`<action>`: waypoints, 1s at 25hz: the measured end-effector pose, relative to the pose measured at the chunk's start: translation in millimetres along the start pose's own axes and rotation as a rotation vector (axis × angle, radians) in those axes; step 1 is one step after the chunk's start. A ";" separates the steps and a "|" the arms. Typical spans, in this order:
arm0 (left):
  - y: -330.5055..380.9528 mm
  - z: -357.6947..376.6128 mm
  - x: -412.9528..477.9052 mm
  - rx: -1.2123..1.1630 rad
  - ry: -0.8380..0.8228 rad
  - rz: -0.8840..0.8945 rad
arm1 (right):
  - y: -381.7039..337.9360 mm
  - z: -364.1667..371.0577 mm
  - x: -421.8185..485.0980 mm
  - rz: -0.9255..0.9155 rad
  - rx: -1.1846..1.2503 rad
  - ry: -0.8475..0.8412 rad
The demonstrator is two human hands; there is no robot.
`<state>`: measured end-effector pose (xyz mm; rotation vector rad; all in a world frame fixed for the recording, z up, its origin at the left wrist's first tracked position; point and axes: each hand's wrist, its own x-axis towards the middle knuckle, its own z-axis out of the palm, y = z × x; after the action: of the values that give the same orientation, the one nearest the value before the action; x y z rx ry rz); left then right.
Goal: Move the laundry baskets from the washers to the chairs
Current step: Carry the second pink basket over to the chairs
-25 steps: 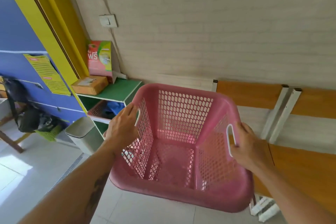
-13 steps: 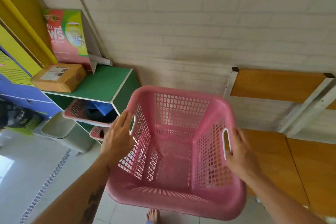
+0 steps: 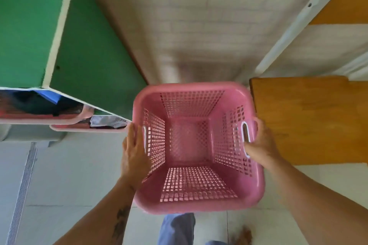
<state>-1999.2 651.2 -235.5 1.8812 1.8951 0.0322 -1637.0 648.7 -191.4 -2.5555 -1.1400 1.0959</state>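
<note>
**Empty pink basket held by both sides, chair seat at 3 o'clock**

We have the pink basket (image 3: 189, 145) at the centre of our view. It hangs over the tiled floor (image 3: 59, 175), between the green shelf (image 3: 89, 45) at 10 o'clock and the orange chair seat (image 3: 308, 121) at 3 o'clock. Its right rim is just beside the seat's near edge.

The basket is empty, with thin perforated plastic walls, so we judge it light and fairly stiff, though the walls may flex if squeezed. The smooth rolled rim could slip, and the two white-edged slots are the sure places to hold. The right grip (image 3: 258, 143) is clamped on the rim at the right handle slot (image 3: 246, 135), with one digit hooked through it. The left grip (image 3: 133, 151) lies with its fingers straight along the outer wall beside the left handle slot (image 3: 145, 139), pressing rather than hooking. We think that side is the likelier one to slide.

Much is hidden from us:
- The frame is blurred by motion.
- The chair's legs and most of its back are cut off.
- We cannot tell how high the basket hangs against the seat.
- The shelf's compartments at 9 o'clock show only smeared pink rims (image 3: 65, 119) and dark contents.
- No washers are in view.
</note>
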 end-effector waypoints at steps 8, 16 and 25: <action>14.0 -23.4 35.6 -0.077 -0.210 -0.210 | -12.7 -14.2 -17.7 -0.005 0.103 -0.214; 145.2 -104.3 8.8 -0.202 -0.332 0.057 | 29.9 -130.4 -111.9 -0.134 -0.074 -0.045; 388.2 -118.8 -158.9 -0.017 -0.276 0.529 | 202.2 -278.5 -264.6 -0.157 0.148 0.241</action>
<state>-1682.0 560.0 49.4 2.1930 1.1811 -0.0403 -1449.6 367.8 81.3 -2.3606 -1.1295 0.7813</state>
